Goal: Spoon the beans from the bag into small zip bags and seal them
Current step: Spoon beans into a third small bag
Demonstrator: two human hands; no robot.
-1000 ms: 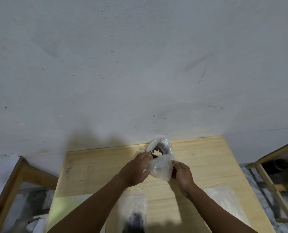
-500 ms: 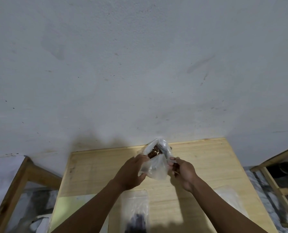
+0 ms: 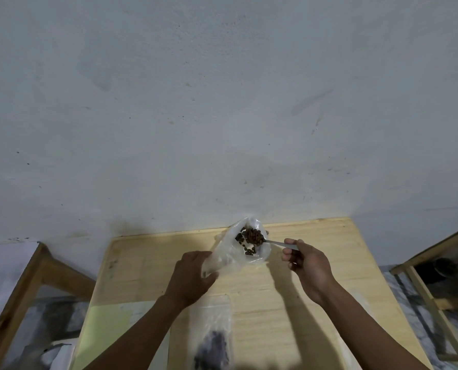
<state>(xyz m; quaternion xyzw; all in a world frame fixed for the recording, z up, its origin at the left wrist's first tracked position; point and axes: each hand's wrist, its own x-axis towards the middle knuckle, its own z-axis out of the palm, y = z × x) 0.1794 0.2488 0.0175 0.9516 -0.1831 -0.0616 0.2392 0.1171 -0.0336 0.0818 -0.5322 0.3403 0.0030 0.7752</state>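
A clear plastic bag [image 3: 229, 252] of dark brown beans [image 3: 251, 236] stands open near the far edge of the wooden table [image 3: 316, 303]. My left hand [image 3: 191, 279] grips the bag's lower left side. My right hand [image 3: 306, 265] holds a metal spoon [image 3: 278, 243] by its handle. The spoon's bowl is heaped with beans and sits at the bag's mouth. A small clear zip bag [image 3: 215, 329] lies flat on the table between my forearms, with dark beans in its near end.
A grey wall rises right behind the table. A pale green sheet [image 3: 105, 324] lies on the table's near left. Another clear bag [image 3: 366, 305] lies flat at the right, partly hidden by my arm. Wooden frames stand left [image 3: 22, 289] and right [image 3: 422, 284] of the table.
My right hand has left the bag's side and now holds a spoon loaded with beans at the bag's mouth. The left hand has slid lower on the bag, whose mouth has opened wider.
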